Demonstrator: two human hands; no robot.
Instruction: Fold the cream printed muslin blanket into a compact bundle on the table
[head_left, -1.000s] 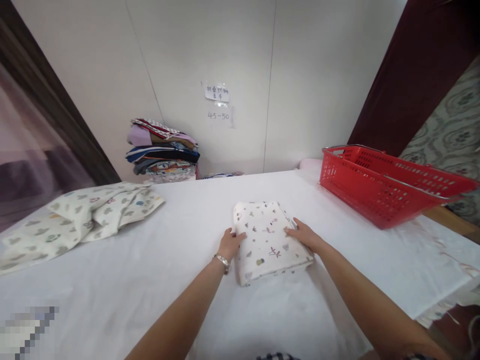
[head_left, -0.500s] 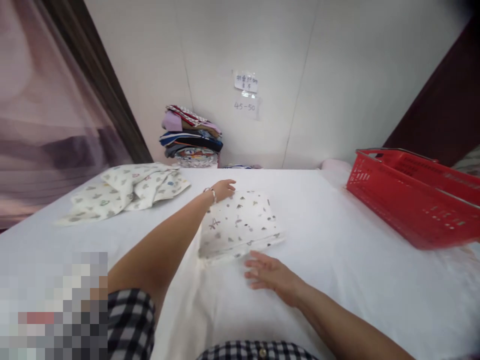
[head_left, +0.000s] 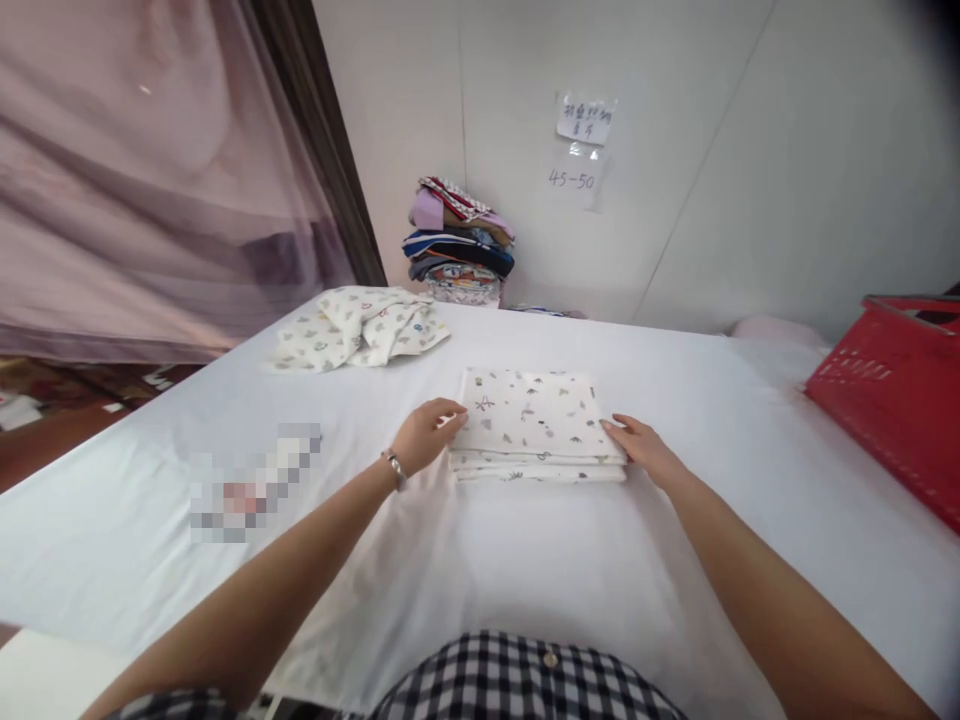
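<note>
A white cloth with a small leaf-like print [head_left: 532, 412], folded into a thick rectangle, lies on the white-covered table between my hands. My left hand [head_left: 429, 437], with a bracelet at its wrist, grips the left edge of the folded cloth with its fingertips. At the opposite edge, my right hand [head_left: 643, 447] holds the cloth between thumb and fingers. The layered front edge of the bundle faces me. Farther back on the left, a crumpled white cloth with a grey print [head_left: 360, 328] lies loose, away from both hands.
A red plastic basket [head_left: 892, 385] stands on the right side of the table [head_left: 720, 400]. Behind the table's far edge rises a stack of folded fabrics [head_left: 461, 245]. Paper notes [head_left: 585, 122] hang on the wall. A blurred-out item [head_left: 255, 490] lies at left.
My left hand has drawn back from the far corner to the cloth's left edge. My right hand has moved to its right edge. The folded cloth now sits squarer, and the view has swung left.
</note>
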